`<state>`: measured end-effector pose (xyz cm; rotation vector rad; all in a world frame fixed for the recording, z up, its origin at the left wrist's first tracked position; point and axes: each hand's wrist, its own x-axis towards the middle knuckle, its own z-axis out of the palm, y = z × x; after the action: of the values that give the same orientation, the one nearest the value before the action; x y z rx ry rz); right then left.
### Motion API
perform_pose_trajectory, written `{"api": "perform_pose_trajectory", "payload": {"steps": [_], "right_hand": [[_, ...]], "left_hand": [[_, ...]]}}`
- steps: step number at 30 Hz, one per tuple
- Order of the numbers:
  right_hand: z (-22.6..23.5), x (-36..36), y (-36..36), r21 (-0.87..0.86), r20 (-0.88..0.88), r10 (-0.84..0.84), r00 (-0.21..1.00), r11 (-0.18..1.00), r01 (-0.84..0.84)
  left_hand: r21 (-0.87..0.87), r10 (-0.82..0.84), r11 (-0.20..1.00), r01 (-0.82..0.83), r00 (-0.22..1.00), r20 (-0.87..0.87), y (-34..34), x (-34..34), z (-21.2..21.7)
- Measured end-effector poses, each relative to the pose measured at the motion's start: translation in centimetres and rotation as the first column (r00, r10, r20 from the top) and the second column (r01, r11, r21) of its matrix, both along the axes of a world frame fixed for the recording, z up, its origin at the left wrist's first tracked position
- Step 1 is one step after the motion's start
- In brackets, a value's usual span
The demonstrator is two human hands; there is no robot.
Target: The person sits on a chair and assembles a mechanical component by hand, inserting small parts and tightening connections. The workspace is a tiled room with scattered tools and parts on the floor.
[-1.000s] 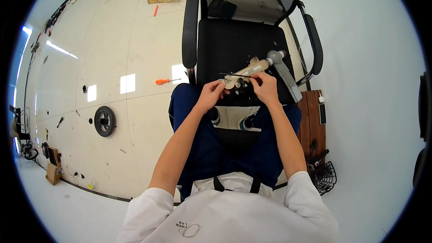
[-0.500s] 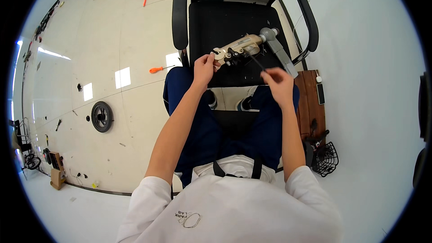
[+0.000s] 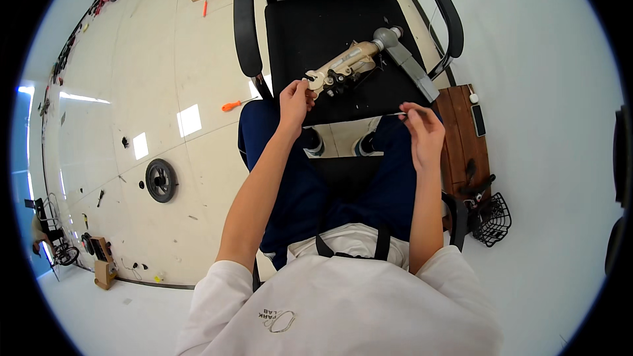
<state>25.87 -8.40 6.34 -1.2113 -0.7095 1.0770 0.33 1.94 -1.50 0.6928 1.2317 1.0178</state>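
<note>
A beige tubular metal assembly (image 3: 353,58) with black fittings and a slotted end plate lies across the seat of a black office chair (image 3: 316,23). My left hand (image 3: 295,102) is closed on the slotted end, its fingers curled around the plate. A grey jointed piece (image 3: 410,66) with a rounded hub and a flat arm adjoins the assembly's far right end. Over the seat's front edge and my right knee, my right hand (image 3: 424,128) pinches a thin rod-like tool (image 3: 400,113). The tool's light tip points left, apart from the assembly; its exact kind cannot be made out.
An orange-handled screwdriver (image 3: 231,105) and a black wheel (image 3: 161,180) lie on the tiled floor to the left. Chair armrests (image 3: 246,25) flank the seat. Brown wooden boards (image 3: 455,135), a dark phone-like device (image 3: 478,120) and a black wire basket (image 3: 493,219) are on the right.
My right hand has drawn the thin tool back from the assembly and turned it to point left. My left hand keeps its hold. The whole view has shifted slightly.
</note>
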Motion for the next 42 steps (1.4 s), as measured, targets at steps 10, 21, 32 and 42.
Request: {"api": "perform_pose_trajectory", "payload": {"steps": [10, 21, 32, 42], "right_hand": [[-5.1, -3.4, 3.2, -0.338, 0.603, 0.467, 0.646, 0.884, -0.324], [-5.7, -2.5, -0.7, -0.266, 0.803, 0.161, 0.573, 0.958, 0.104], [-3.2, -4.9, 9.5, -0.276, 0.687, 0.502, 0.526, 0.85, -0.449], [-2.3, -5.4, 10.4, -0.367, 0.766, 0.55, 0.332, 0.799, -0.476]], "left_hand": [[0.037, -0.089, 0.995, 0.093, 0.991, -0.097, -0.6, 0.2, 0.4], [0.077, -0.08, 0.993, 0.089, 0.991, -0.11, -0.8, 0.2, -0.4], [0.101, -0.115, 0.986, 0.129, 0.984, -0.136, -0.5, 0.2, 0.2], [0.094, -0.093, 0.99, 0.107, 0.985, -0.144, -0.4, 0.2, 0.1]]}}
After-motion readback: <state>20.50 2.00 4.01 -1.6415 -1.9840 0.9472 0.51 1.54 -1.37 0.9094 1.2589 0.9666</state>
